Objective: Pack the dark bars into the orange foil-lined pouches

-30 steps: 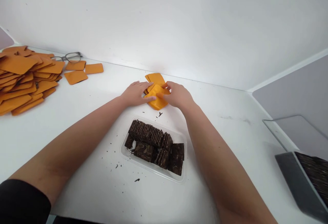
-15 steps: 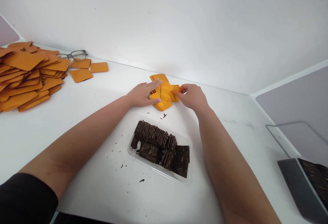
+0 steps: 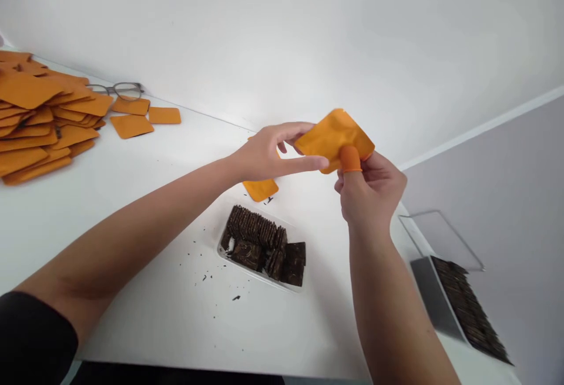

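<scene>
In my right hand (image 3: 372, 191) is a small orange pouch (image 3: 335, 128), pinched at its lower right and raised above the table. The thumb wears an orange finger cot (image 3: 351, 159) and presses on the pouch's face. My left hand (image 3: 267, 153) is at the pouch's left corner, thumb in front and fingers behind, spread apart; whether it grips cannot be made out. Beneath it lie more orange pouches (image 3: 261, 189), partly hidden. Nearer me, a clear plastic container (image 3: 253, 272) holds thin dark brown squares (image 3: 258, 224), most standing in a row, some flat.
A large heap of orange pouches (image 3: 35, 120) lies at the left, with several loose ones (image 3: 164, 116) beside it. Eyeglasses (image 3: 127, 89) rest by the wall. A grey bin (image 3: 436, 297) of dark pieces with a wire handle stands at the right. Dark crumbs dot the table.
My right hand has lifted one orange pouch off the small pile, up and to the right. My left hand has risen from the pile to the pouch's left corner. The view has shifted.
</scene>
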Motion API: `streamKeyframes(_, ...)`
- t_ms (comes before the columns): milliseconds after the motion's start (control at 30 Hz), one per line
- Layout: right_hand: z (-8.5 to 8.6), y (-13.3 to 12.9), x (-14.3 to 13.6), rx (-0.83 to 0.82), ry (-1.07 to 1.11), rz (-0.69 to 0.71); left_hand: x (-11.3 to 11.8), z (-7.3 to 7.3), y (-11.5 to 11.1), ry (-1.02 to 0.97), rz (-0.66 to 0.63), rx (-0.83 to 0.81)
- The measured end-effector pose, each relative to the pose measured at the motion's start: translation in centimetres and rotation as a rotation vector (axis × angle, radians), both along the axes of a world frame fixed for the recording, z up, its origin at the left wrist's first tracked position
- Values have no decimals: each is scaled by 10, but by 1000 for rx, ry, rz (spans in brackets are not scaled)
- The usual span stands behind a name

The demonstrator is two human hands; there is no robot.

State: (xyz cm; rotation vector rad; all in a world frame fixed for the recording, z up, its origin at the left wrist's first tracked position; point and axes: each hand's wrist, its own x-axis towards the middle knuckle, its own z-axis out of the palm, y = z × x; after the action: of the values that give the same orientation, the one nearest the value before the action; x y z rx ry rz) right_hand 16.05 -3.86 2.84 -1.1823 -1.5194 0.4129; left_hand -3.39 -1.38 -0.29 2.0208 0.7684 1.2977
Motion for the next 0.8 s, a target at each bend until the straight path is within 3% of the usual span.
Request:
streamKeyframes(33,9,-5,-8,34,21,18,3,11,-9,-58,14,62)
streamKeyframes(100,26,-14,-26,126,64,65,9,27,-24,-197,164,174)
streamKeyframes(200,44,-31,-52,285,162,93,12,38,-39,-317,415,300)
streamKeyframes(267,50,-46,-64,325,209,144,11,44,-45,-392,496,397)
streamKeyframes(400,59,-81,-71,290,31,263,3,62,-59,-602,463,593)
streamKeyframes(567,74,-102,-64,267,-125,360,-14,75,-78,-460,395,577)
streamKeyframes(800,83,-103,-52,288,-56,192,-17,70,-93,-399,338,523)
